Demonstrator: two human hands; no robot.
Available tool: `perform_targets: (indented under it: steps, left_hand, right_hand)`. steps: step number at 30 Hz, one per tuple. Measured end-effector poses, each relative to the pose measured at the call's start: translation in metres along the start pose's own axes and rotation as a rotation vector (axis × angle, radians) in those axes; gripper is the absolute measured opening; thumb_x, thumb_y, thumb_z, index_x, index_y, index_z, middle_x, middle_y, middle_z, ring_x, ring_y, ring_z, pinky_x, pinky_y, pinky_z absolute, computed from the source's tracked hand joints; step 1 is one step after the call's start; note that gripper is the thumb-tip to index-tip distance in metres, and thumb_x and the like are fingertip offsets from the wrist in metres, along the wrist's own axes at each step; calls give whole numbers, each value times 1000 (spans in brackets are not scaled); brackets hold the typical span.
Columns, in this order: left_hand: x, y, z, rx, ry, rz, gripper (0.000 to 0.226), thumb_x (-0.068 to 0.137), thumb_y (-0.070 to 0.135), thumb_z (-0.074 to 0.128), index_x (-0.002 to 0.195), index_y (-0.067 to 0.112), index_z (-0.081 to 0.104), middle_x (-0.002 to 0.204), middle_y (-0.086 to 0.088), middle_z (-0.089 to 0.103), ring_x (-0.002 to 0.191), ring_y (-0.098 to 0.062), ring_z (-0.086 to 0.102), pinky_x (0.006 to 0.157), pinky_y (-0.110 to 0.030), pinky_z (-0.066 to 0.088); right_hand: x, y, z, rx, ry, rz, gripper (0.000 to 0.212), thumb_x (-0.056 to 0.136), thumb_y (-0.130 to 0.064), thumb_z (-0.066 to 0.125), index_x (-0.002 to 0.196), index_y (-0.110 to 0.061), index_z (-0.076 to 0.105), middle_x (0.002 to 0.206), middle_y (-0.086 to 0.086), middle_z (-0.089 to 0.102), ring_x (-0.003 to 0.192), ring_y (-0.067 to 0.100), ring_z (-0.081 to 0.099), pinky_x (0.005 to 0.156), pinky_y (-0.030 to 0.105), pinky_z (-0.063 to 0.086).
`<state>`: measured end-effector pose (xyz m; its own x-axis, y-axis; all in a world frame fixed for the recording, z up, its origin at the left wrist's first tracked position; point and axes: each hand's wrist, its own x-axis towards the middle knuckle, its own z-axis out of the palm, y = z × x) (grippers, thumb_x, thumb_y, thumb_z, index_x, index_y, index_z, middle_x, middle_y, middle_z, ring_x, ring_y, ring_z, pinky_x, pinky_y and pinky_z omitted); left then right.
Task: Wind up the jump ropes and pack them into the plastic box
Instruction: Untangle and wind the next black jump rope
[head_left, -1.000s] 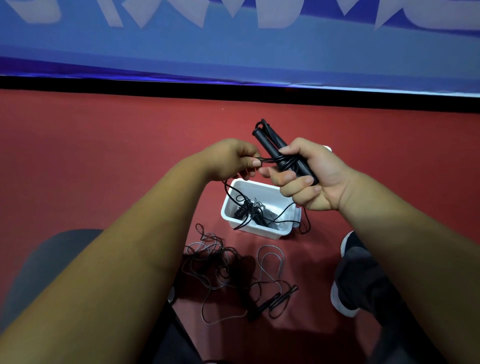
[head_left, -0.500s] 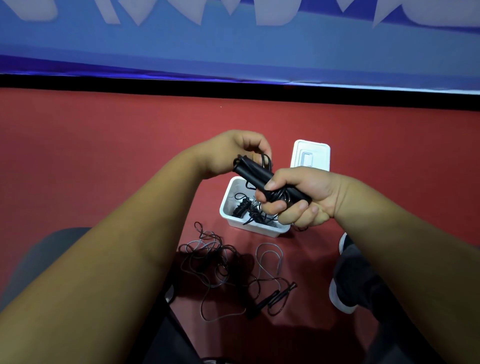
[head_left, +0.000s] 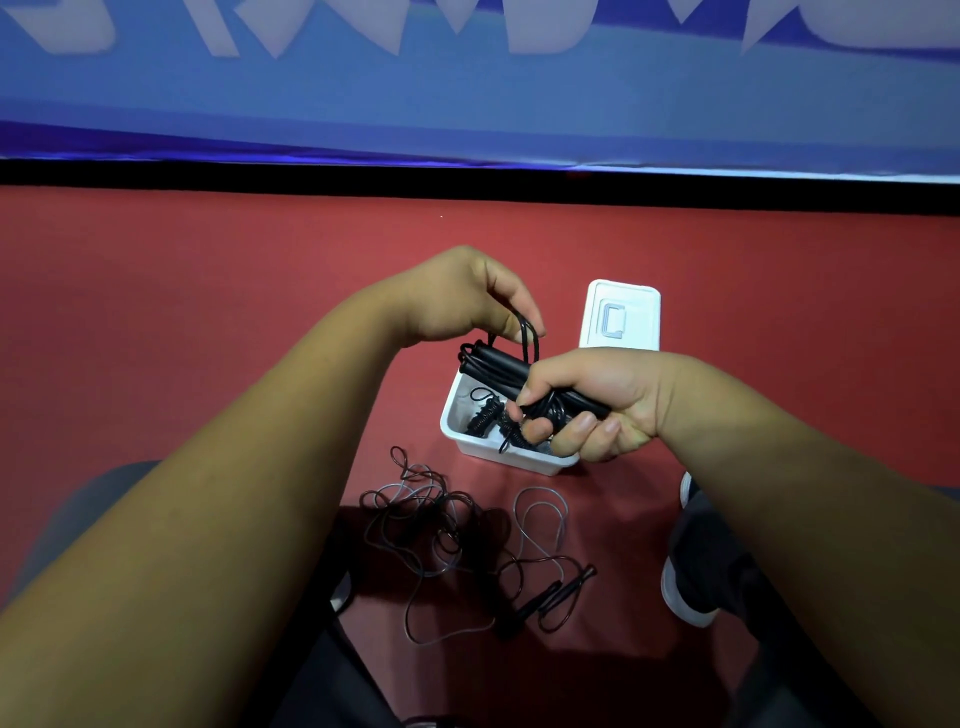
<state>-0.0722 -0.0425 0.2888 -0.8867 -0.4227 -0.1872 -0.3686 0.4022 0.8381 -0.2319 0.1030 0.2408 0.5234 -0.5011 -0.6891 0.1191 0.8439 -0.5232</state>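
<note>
My right hand (head_left: 597, 400) grips the two black handles of a wound jump rope (head_left: 493, 364) just above the white plastic box (head_left: 457, 441). My left hand (head_left: 467, 296) pinches a loop of that rope's black cord above the handles. Inside the box lies another coiled black rope (head_left: 485, 415), partly hidden by my right fingers. A loose, tangled jump rope (head_left: 452, 535) with black handles sprawls on the red floor in front of the box.
The box's white lid (head_left: 623, 314) lies flat on the red floor just behind the box. My shoe (head_left: 685, 587) and dark trouser leg are at the right. A black strip and blue banner wall border the floor at the back.
Both hands have come down from above the box to just over it. The handles have tilted flatter in my right hand, and my left hand now holds the cord loop from above.
</note>
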Motion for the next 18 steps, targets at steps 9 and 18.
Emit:
perform_targets:
  steps: [9, 18]
  left_hand:
    - [2, -21, -1, 172, -142, -28, 4, 103, 17, 64, 104, 20, 66, 97, -3, 73, 87, -13, 65, 92, -49, 56]
    - [3, -20, -8, 149, 54, 0, 3, 103, 16, 63, 102, 15, 65, 96, -8, 73, 83, -13, 61, 82, -39, 55]
  right_hand:
    - [5, 1, 7, -10, 284, -135, 6, 93, -14, 52, 94, -12, 57, 77, 0, 53, 48, 7, 27, 37, 18, 14]
    - [7, -5, 16, 168, 294, -343, 25, 103, -26, 54, 112, -5, 64, 78, 5, 58, 53, 8, 35, 37, 17, 20]
